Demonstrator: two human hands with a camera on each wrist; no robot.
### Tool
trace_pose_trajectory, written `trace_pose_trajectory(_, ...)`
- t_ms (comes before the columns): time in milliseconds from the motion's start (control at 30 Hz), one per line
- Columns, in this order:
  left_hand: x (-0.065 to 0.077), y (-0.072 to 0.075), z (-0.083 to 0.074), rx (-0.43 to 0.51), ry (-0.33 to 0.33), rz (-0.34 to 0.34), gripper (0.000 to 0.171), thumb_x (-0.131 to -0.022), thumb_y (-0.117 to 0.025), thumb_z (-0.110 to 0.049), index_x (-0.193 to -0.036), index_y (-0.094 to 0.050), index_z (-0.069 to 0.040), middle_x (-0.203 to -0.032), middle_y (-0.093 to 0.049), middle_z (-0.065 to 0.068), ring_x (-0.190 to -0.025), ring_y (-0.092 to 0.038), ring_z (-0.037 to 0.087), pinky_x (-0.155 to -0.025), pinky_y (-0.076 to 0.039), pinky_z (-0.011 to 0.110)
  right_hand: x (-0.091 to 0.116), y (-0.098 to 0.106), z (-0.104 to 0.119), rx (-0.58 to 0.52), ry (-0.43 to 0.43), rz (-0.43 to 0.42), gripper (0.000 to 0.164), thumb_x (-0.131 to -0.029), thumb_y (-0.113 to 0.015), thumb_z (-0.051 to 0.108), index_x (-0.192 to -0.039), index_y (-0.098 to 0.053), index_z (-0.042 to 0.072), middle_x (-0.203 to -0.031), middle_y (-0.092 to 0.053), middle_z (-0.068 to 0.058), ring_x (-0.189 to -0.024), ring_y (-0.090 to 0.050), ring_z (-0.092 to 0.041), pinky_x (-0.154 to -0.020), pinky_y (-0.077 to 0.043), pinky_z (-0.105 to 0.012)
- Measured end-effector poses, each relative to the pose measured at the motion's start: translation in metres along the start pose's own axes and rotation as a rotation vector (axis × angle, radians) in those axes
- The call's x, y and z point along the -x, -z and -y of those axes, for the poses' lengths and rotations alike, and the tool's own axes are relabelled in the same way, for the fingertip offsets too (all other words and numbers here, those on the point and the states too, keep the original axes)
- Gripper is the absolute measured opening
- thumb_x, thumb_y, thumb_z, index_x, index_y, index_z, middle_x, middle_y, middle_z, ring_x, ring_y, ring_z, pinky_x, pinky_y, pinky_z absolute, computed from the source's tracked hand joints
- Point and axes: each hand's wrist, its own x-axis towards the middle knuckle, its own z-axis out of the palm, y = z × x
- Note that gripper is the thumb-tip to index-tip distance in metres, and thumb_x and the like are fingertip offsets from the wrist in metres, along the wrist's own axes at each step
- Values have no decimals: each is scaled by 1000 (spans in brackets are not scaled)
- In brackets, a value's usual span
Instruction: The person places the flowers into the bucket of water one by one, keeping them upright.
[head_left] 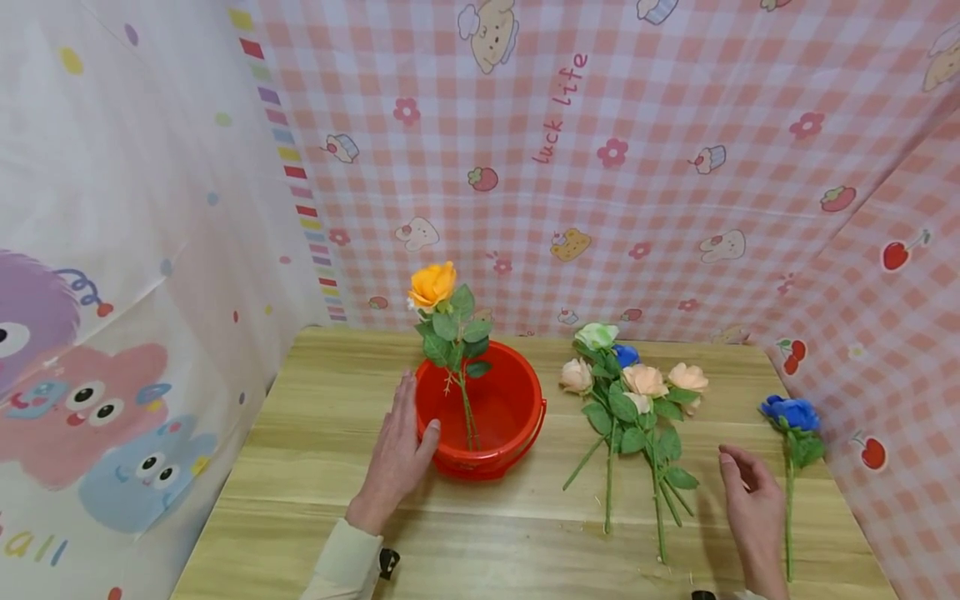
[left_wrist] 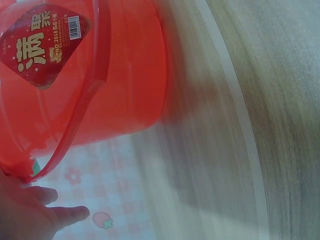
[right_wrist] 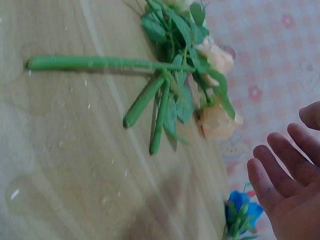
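A red plastic bucket point(head_left: 517, 400) stands on the table, with an orange artificial rose point(head_left: 432, 286) leaning upright inside it. My left hand point(head_left: 397, 454) rests along the bucket's left side, fingers straight; the left wrist view shows the bucket's label point(left_wrist: 45, 42) and handle point(left_wrist: 85, 95) close by. Above the table at the right, my right hand point(head_left: 753, 504) holds nothing, its fingers loosely bent. It hovers between a pile of artificial flowers, with peach roses point(head_left: 645, 382) and a pale green one point(head_left: 597, 335), and a single blue flower point(head_left: 791, 412) at the far right.
Another blue bloom point(head_left: 626, 356) shows within the pile, whose green stems point(head_left: 660, 517) point toward the front. Small bits lie scattered on the wooden table point(head_left: 315, 450). A checked cloth point(head_left: 525, 208) hangs behind, and a patterned white cloth point(head_left: 172, 275) at the left.
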Motion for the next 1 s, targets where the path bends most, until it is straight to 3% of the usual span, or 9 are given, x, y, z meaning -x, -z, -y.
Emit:
trace_pose_trajectory(267, 0, 0, -2, 2, -6, -5, 74, -104, -52, -25, -163, -17, 3, -172, -16, 15, -156, -20, 36, -114, -29, 71, -3, 22, -24, -18, -34, -115, 31, -101, -66, 20, -121, -70, -4, -88, -60, 41, -86, -57, 20, -75, -42, -1)
trace_pose_trajectory(367, -1, 0, -1, 2, 0, 3, 74, -104, -52, -25, -164, -17, 2, -172, -15, 14, -156, -20, 35, -115, -28, 71, -7, 32, -30, 13, -49, -130, 37, -101, -66, 23, -126, -68, -4, -87, -57, 45, -88, -53, 24, -77, -39, 1)
trace_pose_trajectory(500, -1, 1, 0, -3, 14, 18, 74, -104, -50, -27, -165, -16, 0, -173, -13, 12, -157, -19, 33, -116, -27, 70, -12, 46, -37, 90, -110, -102, 47, -102, -64, 29, -136, -63, -3, -100, -59, 42, -88, -46, 28, -80, -36, 3)
trace_pose_trajectory(567, -1, 1, 0, -7, 19, 23, 74, -104, -49, -28, -165, -16, -1, -173, -13, 11, -157, -19, 33, -117, -26, 69, -16, 52, -40, 145, -159, -72, 52, -102, -62, 32, -142, -60, -1, -118, -64, 31, -93, -46, 27, -82, -36, 2)
trace_pose_trajectory(667, -1, 1, 0, -10, 22, 26, 74, -105, -49, -28, -165, -15, -1, -173, -12, 11, -157, -18, 33, -117, -26, 69, -22, 61, -43, 212, -240, -27, 59, -103, -59, 39, -150, -54, 4, -145, -60, -9, -106, -47, 20, -84, -34, -1)
trace_pose_trajectory(767, -1, 1, 0, -12, 22, 27, 74, -105, -49, -28, -165, -15, -1, -173, -13, 11, -157, -18, 33, -117, -26, 69, -29, 69, -49, 227, -278, 24, 65, -103, -57, 41, -154, -47, 3, -149, -50, -28, -113, -47, 13, -81, -32, -2)
trace_pose_trajectory(867, -1, 1, 1, -12, 21, 26, 74, -105, -50, -28, -165, -15, -1, -173, -13, 12, -157, -18, 33, -117, -26, 70, -35, 76, -56, 223, -300, 50, 68, -102, -60, 40, -155, -44, 1, -149, -54, -18, -101, -46, 16, -74, -33, 1)
trace_pose_trajectory(933, -1, 1, 1, -12, 18, 24, 74, -104, -51, -27, -165, -16, -1, -173, -13, 12, -157, -18, 33, -116, -26, 70, -40, 81, -61, 176, -309, 79, 71, -101, -62, 36, -156, -39, -3, -132, -64, 2, -92, -44, 21, -73, -37, 0)
trace_pose_trajectory(1000, -2, 1, 2, -12, 14, 23, 74, -104, -51, -26, -165, -16, -1, -173, -14, 13, -157, -18, 33, -116, -27, 70, -44, 85, -65, 108, -341, 108, 75, -101, -64, 33, -158, -34, -5, -109, -62, 22, -82, -43, 25, -70, -42, -1)
